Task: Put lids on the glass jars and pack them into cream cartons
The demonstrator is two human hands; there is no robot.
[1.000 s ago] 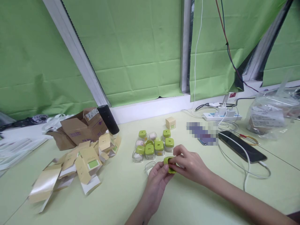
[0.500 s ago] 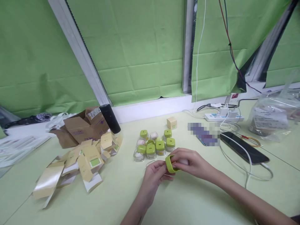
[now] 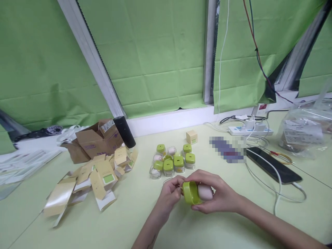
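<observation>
I see the right hand point(image 3: 220, 194) clamped around the green cap point(image 3: 190, 193) and pale insert point(image 3: 205, 192), above the table point(image 3: 116, 230); the left hand point(image 3: 168, 196) apparently pinches the cap's edge. Should the right slacken, the insert could drop.

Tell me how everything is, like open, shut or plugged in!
Left grip, closed at the green cap's edge
Right grip, holding the cap and a pale piece
Green cap, hollow side facing right
Jars, some green-lidded
Small carton, shut
Brown box, open
Phone, screen dark, cable plugged in
Power strip, plugs in
Curtains, drawn
</observation>
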